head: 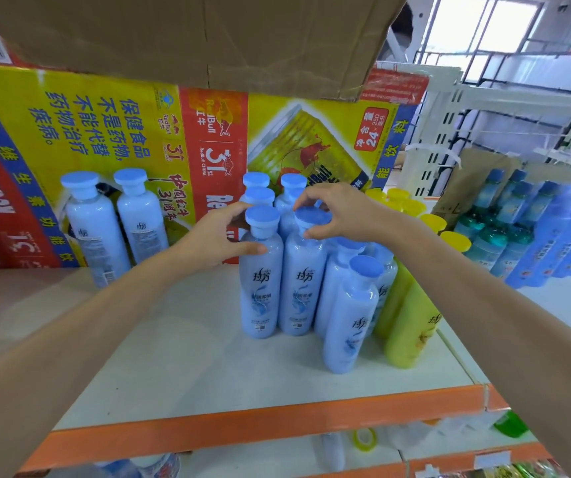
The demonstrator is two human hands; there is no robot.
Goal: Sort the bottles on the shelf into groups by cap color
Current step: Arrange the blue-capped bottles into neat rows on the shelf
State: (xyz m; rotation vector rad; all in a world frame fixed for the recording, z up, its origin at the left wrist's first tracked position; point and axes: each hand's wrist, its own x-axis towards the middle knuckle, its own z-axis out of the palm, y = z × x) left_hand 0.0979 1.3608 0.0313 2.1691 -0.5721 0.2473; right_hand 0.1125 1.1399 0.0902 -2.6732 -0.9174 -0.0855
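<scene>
Bright window [484,25] top right, white racks [442,108] beneath, printed yellow carton [104,115] behind.

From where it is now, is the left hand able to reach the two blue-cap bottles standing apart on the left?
Probably yes. The left hand holds a clustered bottle, but only bare shelf lies between it and the two separate bottles; it must let go first.

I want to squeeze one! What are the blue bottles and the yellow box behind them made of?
The blue bottles: likely smooth, glossy plastic; highlights run down their sides. The yellow box: probably printed cardboard; matte, with folded panel seams.
</scene>
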